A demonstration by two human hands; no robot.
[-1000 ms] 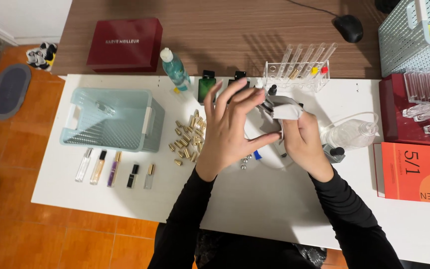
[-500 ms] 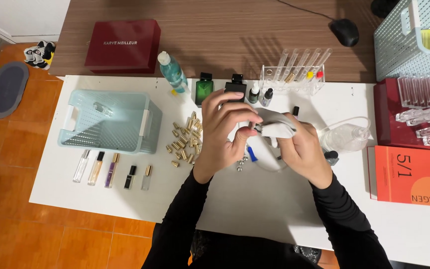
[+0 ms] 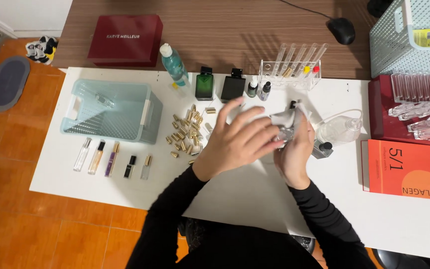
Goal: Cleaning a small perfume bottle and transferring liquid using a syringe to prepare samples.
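My right hand is closed around a crumpled white cloth above the white table. A small shiny clear item shows just under the cloth, partly wrapped. My left hand lies across in front, its fingers stretched toward the cloth and the clear item. It is motion-blurred, so its grip is unclear. A pile of several small gold caps lies just left of my left hand.
A pale blue basket stands at the left, with a row of small spray vials before it. Green and black bottles, a tube rack, a lying clear bottle and an orange box surround my hands.
Both hands have dropped lower and shifted right with the cloth. My left hand's fingers have stretched out over it, uncovering the green and black bottles behind.
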